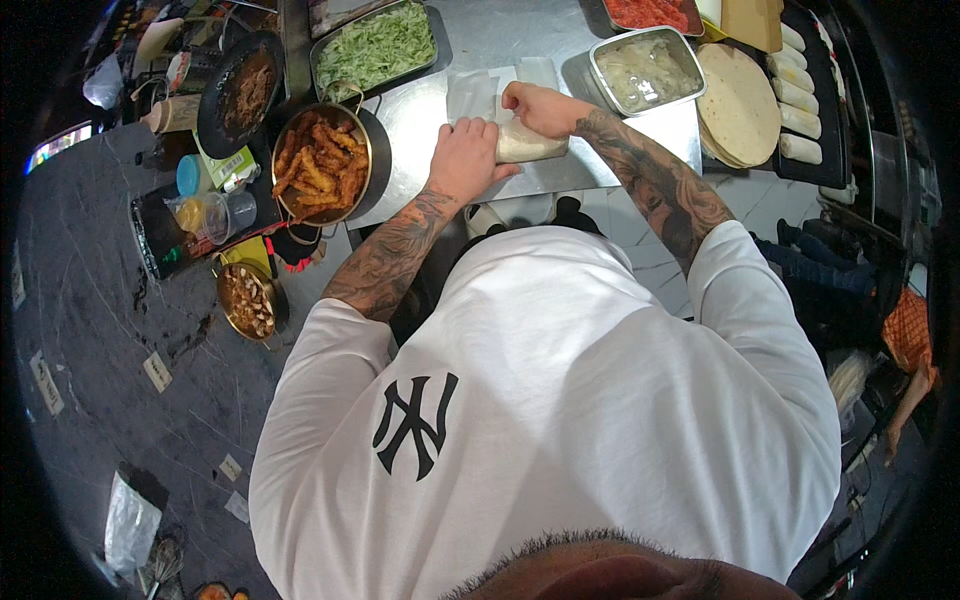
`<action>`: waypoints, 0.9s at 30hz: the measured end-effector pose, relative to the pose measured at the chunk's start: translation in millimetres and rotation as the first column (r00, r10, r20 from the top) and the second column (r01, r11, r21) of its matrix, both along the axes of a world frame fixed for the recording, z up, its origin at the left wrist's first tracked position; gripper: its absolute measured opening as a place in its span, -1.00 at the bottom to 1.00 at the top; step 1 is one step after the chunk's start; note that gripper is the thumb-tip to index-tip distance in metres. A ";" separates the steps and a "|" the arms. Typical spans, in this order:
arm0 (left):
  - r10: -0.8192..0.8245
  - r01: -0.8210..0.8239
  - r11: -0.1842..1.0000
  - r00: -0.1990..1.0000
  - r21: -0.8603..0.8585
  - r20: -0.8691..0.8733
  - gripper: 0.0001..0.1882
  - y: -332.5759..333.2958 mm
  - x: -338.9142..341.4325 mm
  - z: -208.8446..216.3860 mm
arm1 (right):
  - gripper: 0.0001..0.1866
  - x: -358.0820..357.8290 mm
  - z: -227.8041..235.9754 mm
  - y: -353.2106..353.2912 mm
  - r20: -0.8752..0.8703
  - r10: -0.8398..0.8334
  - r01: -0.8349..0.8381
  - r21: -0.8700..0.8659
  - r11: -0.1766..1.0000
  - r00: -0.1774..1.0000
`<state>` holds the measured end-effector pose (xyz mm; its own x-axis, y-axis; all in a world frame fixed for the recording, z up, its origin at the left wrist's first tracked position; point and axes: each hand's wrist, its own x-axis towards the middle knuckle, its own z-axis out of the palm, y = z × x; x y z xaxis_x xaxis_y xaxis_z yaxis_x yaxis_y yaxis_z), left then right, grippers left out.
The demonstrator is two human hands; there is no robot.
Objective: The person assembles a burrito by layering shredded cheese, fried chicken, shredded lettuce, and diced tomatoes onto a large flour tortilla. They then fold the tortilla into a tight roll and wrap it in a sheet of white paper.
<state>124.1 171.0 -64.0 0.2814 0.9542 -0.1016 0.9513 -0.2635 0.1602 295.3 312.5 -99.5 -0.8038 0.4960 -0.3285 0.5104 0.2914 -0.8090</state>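
Note:
A pale rolled tortilla wrap (531,146) lies near the front edge of the steel worktop, with white paper sheets (470,92) beneath and beyond it. My left hand (466,158) grips the wrap's left end, its thumb stretched along the near side. Over the wrap's far side, my right hand (543,110) is closed, with thumb and index finger pinched together at the paper's edge. What the pinch holds is hidden.
Shredded lettuce fills a tray (436,58); a pot (280,150) of fried strips stands left. Right are a container (597,75) of pale slices, flat tortillas (740,105), and a black tray (838,130) of finished rolls. A pan (213,120) and mushroom pot (222,290) sit farther left.

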 end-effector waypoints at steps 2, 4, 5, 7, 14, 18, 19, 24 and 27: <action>0.003 -0.002 1.000 0.999 -0.021 0.036 -0.29 -0.5 -1.8 -1.1 | -0.65 -0.4 3.1 -2.0 -0.024 -0.020 0.018 -0.082 0.996 1.000; -0.002 0.009 0.997 0.997 -0.081 0.083 -0.30 6.1 -2.9 -3.2 | -0.69 1.9 -1.6 -0.6 -0.045 -0.019 0.015 -0.084 0.996 0.999; -0.007 0.016 0.996 0.995 -0.091 0.096 -0.30 8.8 -3.4 -4.0 | -0.70 1.7 -6.0 0.4 -0.056 -0.005 0.002 -0.047 0.999 0.998; -0.013 0.027 0.993 0.993 -0.111 0.120 -0.30 12.0 -4.5 -4.0 | -0.73 1.5 -6.7 -1.1 -0.063 -0.005 0.010 0.077 0.997 0.998; -0.011 0.027 0.993 0.989 -0.111 0.150 -0.34 10.5 -5.0 -3.9 | -0.84 13.5 0.8 -30.5 0.092 -0.086 0.038 0.439 0.898 0.992; 0.002 0.015 0.995 0.986 -0.100 0.169 -0.39 10.2 -4.8 -4.8 | -0.74 18.5 9.4 -63.0 -0.030 -0.042 0.052 0.598 0.800 0.999; 0.006 0.011 0.995 0.985 -0.099 0.170 -0.40 9.9 -4.7 -4.5 | -0.72 19.4 11.5 -69.7 -0.017 -0.011 0.019 0.614 0.789 1.000; -0.010 0.048 0.983 0.977 -0.175 0.211 -0.40 13.1 -6.7 -11.0 | -0.50 15.9 14.6 -88.0 0.118 0.012 -0.091 0.693 0.715 0.993; 0.023 0.046 0.957 0.972 -0.285 0.235 -0.34 22.4 -7.9 -6.0 | -0.41 8.0 12.6 -85.6 0.215 -0.022 -0.127 0.654 0.746 0.976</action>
<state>116.2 193.4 -70.0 0.3408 0.8909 -0.3004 0.8751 -0.1838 0.4476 303.3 226.9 -86.9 -0.7905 0.6062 -0.0870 0.6026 0.7447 -0.2869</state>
